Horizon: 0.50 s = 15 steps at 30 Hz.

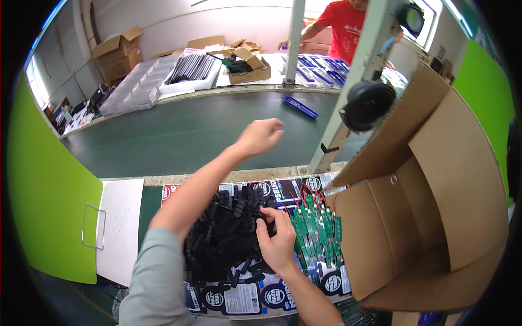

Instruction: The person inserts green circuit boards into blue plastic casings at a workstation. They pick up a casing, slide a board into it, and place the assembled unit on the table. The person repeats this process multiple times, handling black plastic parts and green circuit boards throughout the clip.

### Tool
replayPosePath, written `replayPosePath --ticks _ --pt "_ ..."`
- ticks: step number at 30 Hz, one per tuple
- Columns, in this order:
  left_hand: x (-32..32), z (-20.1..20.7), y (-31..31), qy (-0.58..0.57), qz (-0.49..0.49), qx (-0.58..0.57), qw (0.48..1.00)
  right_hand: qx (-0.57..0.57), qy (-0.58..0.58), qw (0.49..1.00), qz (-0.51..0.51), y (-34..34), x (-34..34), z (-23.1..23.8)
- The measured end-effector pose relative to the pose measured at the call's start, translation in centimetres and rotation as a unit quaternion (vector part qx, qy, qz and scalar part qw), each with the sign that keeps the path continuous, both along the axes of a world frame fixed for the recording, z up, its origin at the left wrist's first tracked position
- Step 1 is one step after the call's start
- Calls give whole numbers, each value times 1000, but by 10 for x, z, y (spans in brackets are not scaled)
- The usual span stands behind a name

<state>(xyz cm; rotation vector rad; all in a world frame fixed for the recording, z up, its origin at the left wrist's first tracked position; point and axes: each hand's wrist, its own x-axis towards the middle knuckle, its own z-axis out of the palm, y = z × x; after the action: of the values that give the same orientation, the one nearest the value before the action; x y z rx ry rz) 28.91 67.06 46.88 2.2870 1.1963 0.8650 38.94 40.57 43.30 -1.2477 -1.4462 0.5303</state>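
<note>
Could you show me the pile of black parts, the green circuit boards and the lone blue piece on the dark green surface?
Pile of black parts [222, 239]: head view, middle of the heap.
Green circuit boards [318, 233]: head view, middle of the bunch.
Blue piece [300, 107]: head view, middle of its length.

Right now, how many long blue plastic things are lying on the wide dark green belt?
1. The long blue plastic piece lies slantwise on the wide dark green belt, beyond the bare left hand. The white post to the piece's right or that hand may hide more.
</note>
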Motion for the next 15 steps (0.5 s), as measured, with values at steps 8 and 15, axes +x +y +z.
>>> replayPosePath --ticks 8,15 --pt "132 -39 93 164 64 -57 983 -87 7 996 -18 5 2 0" --pt "150 -68 138 159 134 -80 975 -116 37 992 -17 3 3 -1"
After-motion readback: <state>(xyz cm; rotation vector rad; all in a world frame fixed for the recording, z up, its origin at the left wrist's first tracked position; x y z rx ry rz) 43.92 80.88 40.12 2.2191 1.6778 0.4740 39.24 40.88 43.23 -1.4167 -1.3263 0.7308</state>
